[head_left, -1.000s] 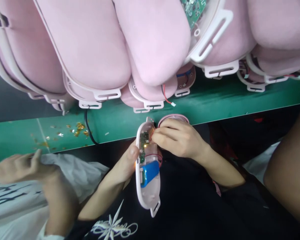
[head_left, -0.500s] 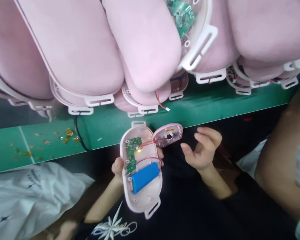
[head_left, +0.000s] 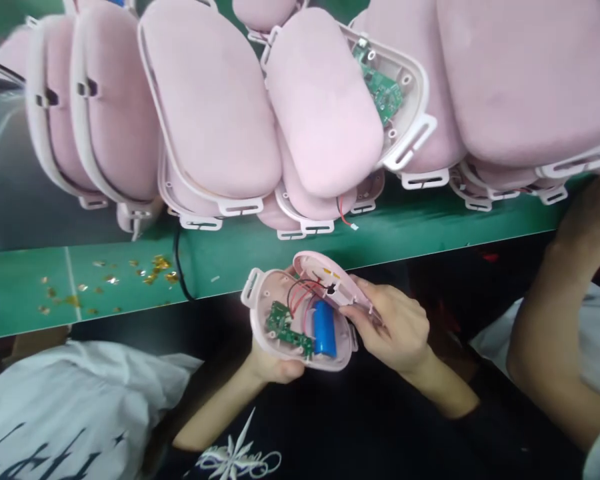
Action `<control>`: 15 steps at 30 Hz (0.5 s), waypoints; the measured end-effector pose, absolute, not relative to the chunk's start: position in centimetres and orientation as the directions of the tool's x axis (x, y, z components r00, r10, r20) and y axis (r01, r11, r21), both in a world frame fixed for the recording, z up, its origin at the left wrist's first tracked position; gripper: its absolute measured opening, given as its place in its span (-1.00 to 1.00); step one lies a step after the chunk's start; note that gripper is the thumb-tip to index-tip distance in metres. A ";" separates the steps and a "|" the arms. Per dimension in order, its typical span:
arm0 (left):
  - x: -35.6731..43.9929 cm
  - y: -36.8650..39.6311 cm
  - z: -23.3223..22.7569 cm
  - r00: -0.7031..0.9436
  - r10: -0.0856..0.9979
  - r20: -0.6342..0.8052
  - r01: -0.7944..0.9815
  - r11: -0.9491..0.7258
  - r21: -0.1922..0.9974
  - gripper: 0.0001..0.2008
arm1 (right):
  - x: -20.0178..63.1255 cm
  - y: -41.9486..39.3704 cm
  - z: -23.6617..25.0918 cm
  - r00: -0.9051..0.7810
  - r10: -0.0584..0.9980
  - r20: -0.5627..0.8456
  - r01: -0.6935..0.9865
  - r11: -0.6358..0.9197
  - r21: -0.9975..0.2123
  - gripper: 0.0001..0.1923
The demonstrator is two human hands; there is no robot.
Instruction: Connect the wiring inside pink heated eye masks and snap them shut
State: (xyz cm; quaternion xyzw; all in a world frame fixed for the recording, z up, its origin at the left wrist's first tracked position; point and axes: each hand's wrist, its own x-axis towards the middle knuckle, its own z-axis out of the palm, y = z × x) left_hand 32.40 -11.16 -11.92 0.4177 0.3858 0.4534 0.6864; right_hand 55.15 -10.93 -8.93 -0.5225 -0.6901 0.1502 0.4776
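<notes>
Over the lap, just in front of the green bench, the left hand cups an open pink shell from beneath, fingers closed round its underside so the hollow faces up and the parts inside stay in sight. In that hollow lie a green board and a blue battery side by side, with red and black wires looping from them toward the shell's upper edge. The right hand pinches a smaller pink cover between thumb and fingers, clamped on its lower end; the cover stands tilted against the shell's right rim, touching it, and the wires seem to run into it, which would explain why it is held so close rather than set aside. Holding both pieces off the bench leaves each hand free to turn its part against the other. On the bench behind, many padded pink units lean stacked against one another on edge; one among them shows its own green board. Gold flakes are scattered on the bench at the left, beside a black cable. A white bag lies at lower left, and another person's arm reaches toward the bench at the right, well apart from the shell.
</notes>
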 end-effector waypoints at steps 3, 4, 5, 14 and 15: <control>32.4 -11.3 -11.7 0.321 0.941 -0.110 -0.347 0.225 0.911 0.10 | 54.2 -11.0 -9.1 -0.056 0.824 0.563 0.602 0.478 -0.640 -0.30; 32.3 -11.2 -11.6 0.341 0.934 -0.109 -0.354 0.235 0.905 0.08 | 54.0 -11.0 -9.1 -0.064 0.820 0.569 0.601 0.486 -0.634 -0.27; 32.3 -11.1 -11.5 0.356 0.928 -0.113 -0.354 0.246 0.902 0.05 | 54.0 -11.1 -9.2 -0.069 0.817 0.572 0.602 0.491 -0.629 -0.25; 33.2 -10.2 -10.7 0.321 0.931 -0.174 -0.294 0.272 0.916 0.02 | 53.4 -11.7 -9.6 -0.096 0.797 0.596 0.630 0.513 -0.584 -0.27; 33.1 -10.2 -10.7 0.307 0.934 -0.182 -0.283 0.272 0.920 0.02 | 53.3 -11.8 -9.6 -0.103 0.794 0.599 0.631 0.518 -0.578 -0.29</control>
